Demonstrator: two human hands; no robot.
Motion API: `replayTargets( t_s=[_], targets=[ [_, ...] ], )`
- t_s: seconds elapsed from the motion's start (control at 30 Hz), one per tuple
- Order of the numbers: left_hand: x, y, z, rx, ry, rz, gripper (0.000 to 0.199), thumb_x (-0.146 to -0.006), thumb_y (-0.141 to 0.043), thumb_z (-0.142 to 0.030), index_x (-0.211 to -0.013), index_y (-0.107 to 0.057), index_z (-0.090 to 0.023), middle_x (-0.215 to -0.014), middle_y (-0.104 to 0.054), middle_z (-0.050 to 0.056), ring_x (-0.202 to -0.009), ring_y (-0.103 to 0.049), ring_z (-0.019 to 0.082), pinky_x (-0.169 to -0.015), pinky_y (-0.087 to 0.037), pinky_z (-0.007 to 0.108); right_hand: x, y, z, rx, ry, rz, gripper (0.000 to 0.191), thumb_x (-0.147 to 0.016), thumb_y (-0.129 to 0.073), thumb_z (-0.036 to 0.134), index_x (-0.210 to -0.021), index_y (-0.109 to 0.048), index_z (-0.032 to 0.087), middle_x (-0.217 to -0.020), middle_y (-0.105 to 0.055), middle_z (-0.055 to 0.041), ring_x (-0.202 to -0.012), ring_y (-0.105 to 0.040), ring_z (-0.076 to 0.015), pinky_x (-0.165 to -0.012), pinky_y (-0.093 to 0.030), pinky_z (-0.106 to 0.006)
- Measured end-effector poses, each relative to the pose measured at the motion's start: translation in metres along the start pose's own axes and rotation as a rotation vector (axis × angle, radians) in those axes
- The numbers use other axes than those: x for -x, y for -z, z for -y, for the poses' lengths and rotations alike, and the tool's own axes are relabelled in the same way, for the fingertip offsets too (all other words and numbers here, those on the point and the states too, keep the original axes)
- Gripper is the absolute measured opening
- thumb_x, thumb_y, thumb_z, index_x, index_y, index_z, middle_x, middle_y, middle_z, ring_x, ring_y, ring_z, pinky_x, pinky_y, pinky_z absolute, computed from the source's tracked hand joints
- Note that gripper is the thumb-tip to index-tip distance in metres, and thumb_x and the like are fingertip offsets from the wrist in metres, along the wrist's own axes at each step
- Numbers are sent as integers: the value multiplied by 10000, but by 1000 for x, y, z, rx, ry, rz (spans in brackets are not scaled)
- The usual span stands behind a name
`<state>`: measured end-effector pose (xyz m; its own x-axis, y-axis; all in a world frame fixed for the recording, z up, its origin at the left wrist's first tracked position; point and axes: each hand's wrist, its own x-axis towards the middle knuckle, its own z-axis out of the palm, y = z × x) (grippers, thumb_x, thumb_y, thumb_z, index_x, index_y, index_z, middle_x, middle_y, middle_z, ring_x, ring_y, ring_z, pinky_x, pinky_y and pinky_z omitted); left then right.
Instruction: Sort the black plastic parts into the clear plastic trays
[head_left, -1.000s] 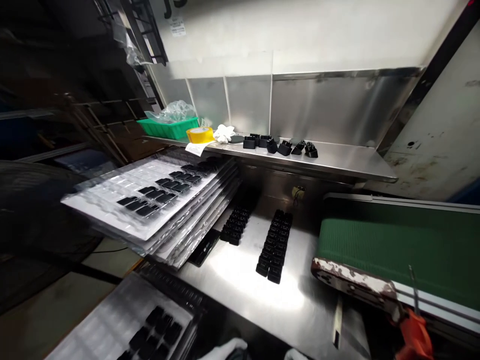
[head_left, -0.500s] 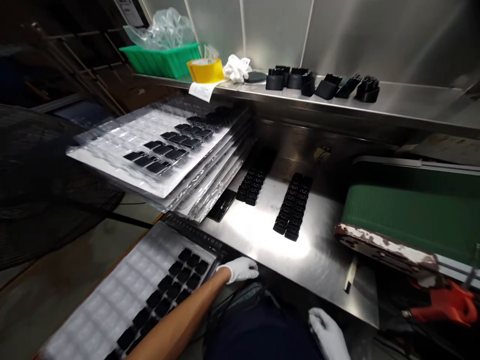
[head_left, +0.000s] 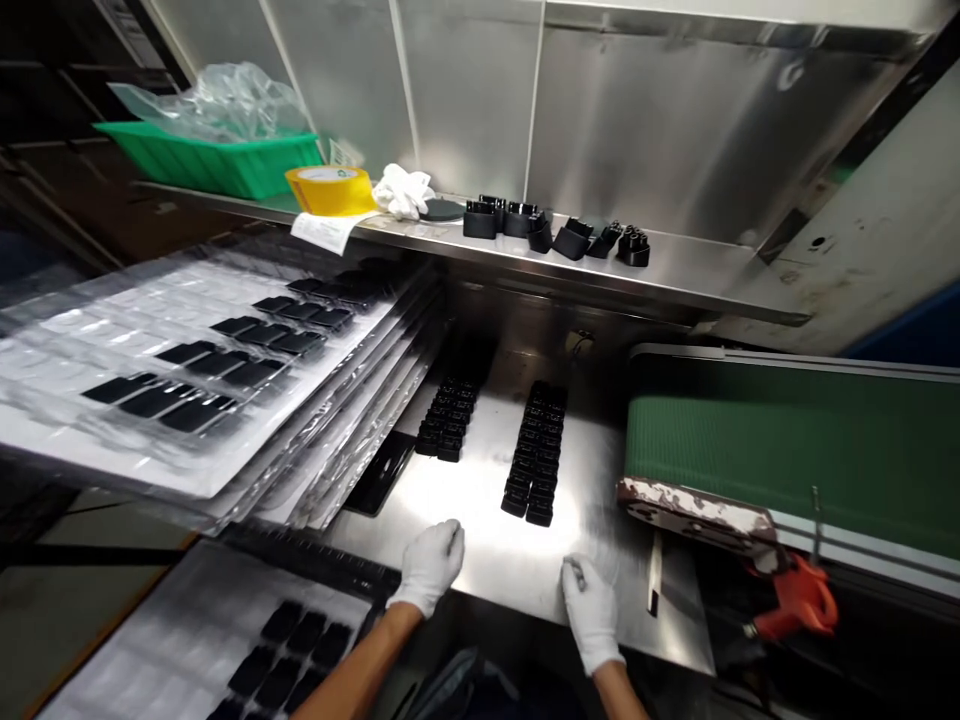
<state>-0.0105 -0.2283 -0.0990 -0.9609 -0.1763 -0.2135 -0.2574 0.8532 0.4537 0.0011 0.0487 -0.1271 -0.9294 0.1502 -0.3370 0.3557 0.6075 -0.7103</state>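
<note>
My left hand (head_left: 431,568), in a white glove, is over the front edge of the steel table (head_left: 480,560). Its fingers are curled together and nothing shows in them. Across from it, my right hand (head_left: 591,608), also gloved, has its fingers bent inward; a small dark gap shows by the thumb, with no object visible. Beyond the hands stand two double rows of small black plastic parts, a right row (head_left: 534,455) and a left row (head_left: 448,420). Next to the left row lies a flat black plate (head_left: 382,472).
Stacked clear trays (head_left: 225,455) hold black parts at left; a lower tray (head_left: 150,620) holds more. A green conveyor belt (head_left: 787,460) and red-handled tool (head_left: 799,600) are at right. The back shelf (head_left: 690,285) bears a green bin (head_left: 217,165), yellow tape (head_left: 330,192) and several black pieces.
Both hands have moved forward onto the table's front part, the left from beside the lower tray, the right from near my body. The camera view has shifted, so the scene appears further left.
</note>
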Motion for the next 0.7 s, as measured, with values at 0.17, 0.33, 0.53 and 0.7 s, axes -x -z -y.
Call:
replayTargets(
  t_s=[0.17,0.33,0.53,0.7],
  targets=[
    [-7,-8,-17,-112,-78,-43,362,-905,-420,-366,-1115,-628,-156,-1047,-641,123,-1043,-556,290,-944,-357,386,-24,-18,24,167,79,-17,516,-853,-456,403,-1288,-549,140,-1074,-648,-119,-951,-626,-286,-859,-462,-390],
    [-33,-16,-35,-213,-176,-67,710,-836,-494,-495,-1441,-387,-139,-1496,-384,129,-1410,-262,300,-1183,-95,429,-38,-31,50,303,124,-61,656,-880,-456,393,-1462,-367,105,-1191,-603,-188,-1027,-610,-345,-869,-471,-454],
    [-73,-28,-38,-379,-347,-47,781,-849,-396,-616,-1482,-337,-161,-1549,-277,118,-1457,-168,286,-1196,-93,449,-54,-34,70,390,149,-100,644,-858,-520,312,-1447,-398,81,-993,-658,-179,-879,-641,-336,-780,-503,-431],
    [-76,-20,-48,-469,-359,-41,692,-865,-357,-518,-1461,-388,-169,-1525,-332,106,-1433,-246,295,-1184,-148,477,-61,-42,80,464,111,-155,700,-774,-664,259,-1405,-450,45,-927,-664,-219,-811,-647,-399,-689,-512,-528]
  ],
)
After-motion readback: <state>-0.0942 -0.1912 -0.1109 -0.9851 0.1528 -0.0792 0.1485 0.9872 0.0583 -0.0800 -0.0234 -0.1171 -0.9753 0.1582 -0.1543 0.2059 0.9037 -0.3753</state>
